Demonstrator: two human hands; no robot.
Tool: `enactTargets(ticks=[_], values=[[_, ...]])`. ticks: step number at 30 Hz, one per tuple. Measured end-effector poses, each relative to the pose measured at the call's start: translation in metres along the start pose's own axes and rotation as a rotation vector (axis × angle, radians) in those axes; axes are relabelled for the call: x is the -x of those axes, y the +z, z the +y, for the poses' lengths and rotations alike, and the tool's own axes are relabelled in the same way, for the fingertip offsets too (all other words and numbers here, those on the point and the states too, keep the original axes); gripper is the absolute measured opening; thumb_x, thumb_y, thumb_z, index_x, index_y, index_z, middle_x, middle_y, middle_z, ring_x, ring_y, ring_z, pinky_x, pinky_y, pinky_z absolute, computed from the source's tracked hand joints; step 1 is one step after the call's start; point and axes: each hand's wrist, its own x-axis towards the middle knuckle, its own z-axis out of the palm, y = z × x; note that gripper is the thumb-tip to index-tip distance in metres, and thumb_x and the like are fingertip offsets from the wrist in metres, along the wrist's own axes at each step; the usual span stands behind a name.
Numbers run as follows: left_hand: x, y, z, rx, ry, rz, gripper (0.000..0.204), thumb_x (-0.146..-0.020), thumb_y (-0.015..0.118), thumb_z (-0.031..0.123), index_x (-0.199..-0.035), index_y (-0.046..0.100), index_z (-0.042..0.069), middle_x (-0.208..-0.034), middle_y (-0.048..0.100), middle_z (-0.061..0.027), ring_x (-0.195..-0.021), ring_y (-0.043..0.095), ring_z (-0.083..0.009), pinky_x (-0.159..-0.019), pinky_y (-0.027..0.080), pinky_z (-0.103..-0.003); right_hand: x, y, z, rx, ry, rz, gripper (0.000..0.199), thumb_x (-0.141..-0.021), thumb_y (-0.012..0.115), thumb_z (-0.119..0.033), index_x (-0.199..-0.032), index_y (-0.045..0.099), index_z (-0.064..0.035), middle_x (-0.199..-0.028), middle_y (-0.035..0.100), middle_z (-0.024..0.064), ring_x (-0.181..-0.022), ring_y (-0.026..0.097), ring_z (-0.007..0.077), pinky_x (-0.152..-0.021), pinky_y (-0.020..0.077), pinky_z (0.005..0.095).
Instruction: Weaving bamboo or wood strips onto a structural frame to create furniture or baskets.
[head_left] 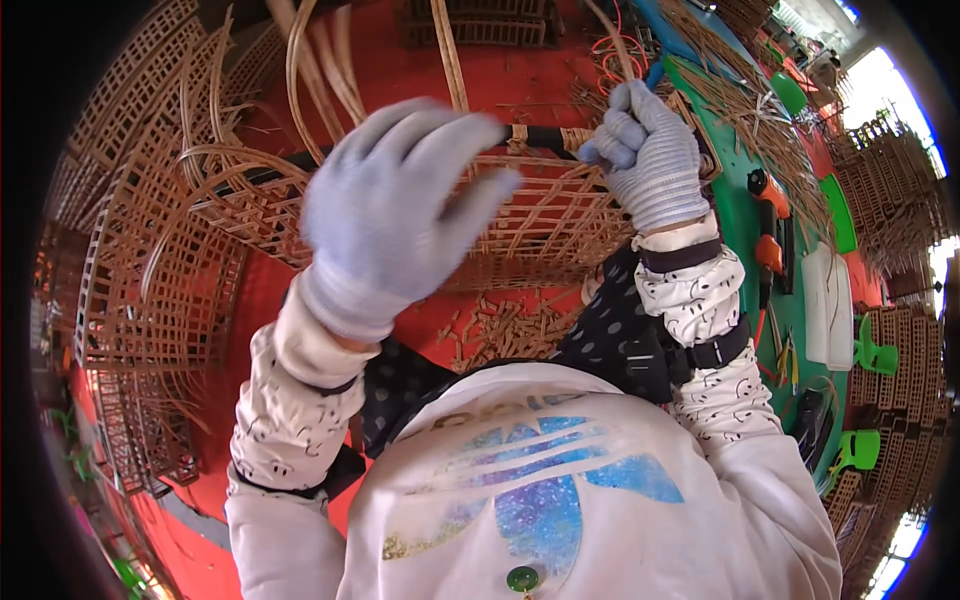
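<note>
A woven wicker basket (550,215) with an open lattice side lies across in front of me. A black bar (545,138) runs along its upper edge, wrapped in places with tan strip. My right hand (652,160), in a pale ribbed glove, is closed at the basket's right end, fingers curled round a wicker strip (612,40) that rises away from it. My left hand (385,210), gloved too and blurred by motion, is raised over the basket's left part, thumb apart from the fingers, with nothing visible in it. It hides part of the rim. Long loose strips (448,55) stand up beyond.
On the right, a green table (740,190) bears an orange-and-black power tool (768,222), pliers (787,362), a white plastic container (827,310) and loose strips (765,125). Short cut pieces (510,328) lie heaped on the red floor. Lattice panels (150,270) crowd the left.
</note>
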Motion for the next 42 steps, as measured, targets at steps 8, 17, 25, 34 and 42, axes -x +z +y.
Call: enactTargets(ticks=[8,17,25,34,42], values=[[-0.046,0.085,-0.035,-0.169,-0.091,-0.588,0.068,-0.069,0.061,0.059,-0.114,0.052,0.009,-0.096,0.063,-0.0089,-0.094,0.059,-0.0271,-0.082,0.047,-0.038,0.009,0.005,0.001,-0.062,0.007,0.046,0.028,-0.091,0.044,-0.027,-0.071,0.048,-0.0075,-0.048,0.037,-0.0001,-0.040,0.036,0.0141,-0.046,0.0408,0.0346],[-0.024,0.105,-0.033,-0.131,0.100,-0.165,0.069,-0.061,0.058,0.069,-0.085,0.056,0.005,-0.070,0.058,-0.0082,-0.065,0.059,-0.0227,-0.059,0.045,-0.035,0.030,0.052,-0.012,0.150,-0.056,0.098,0.031,-0.090,0.044,-0.024,-0.062,0.036,-0.0133,-0.044,0.026,-0.0045,-0.036,0.025,0.0109,-0.040,0.0288,0.0282],[-0.012,0.102,-0.021,-0.112,0.103,-0.066,0.060,-0.067,0.056,0.065,-0.078,0.056,0.006,-0.066,0.057,-0.0068,-0.063,0.058,-0.0223,-0.057,0.043,-0.036,0.033,0.063,-0.015,0.634,-0.324,-0.012,0.028,-0.089,0.045,-0.015,-0.063,0.036,-0.0103,-0.051,0.032,-0.0001,-0.041,0.032,0.0131,-0.042,0.0298,0.0278],[-0.015,0.095,-0.023,-0.139,0.088,0.024,0.051,-0.067,0.061,0.060,-0.068,0.053,0.010,-0.057,0.054,-0.0057,-0.050,0.055,-0.0222,-0.047,0.043,-0.033,0.019,0.039,-0.024,0.229,-0.145,-0.025,0.021,-0.084,0.045,-0.011,-0.066,0.046,-0.0019,-0.047,0.042,0.0048,-0.040,0.042,0.0138,-0.038,0.0337,0.0275],[-0.032,0.091,-0.014,-0.197,0.082,-0.305,0.053,-0.074,0.052,0.060,-0.075,0.060,0.008,-0.066,0.060,-0.0067,-0.063,0.059,-0.0220,-0.055,0.044,-0.038,-0.009,0.038,-0.022,1.318,-0.947,-0.202,0.021,-0.056,0.060,-0.003,-0.074,0.051,-0.0087,-0.064,0.051,0.0030,-0.065,0.055,0.0261,-0.065,0.0441,0.0370]])
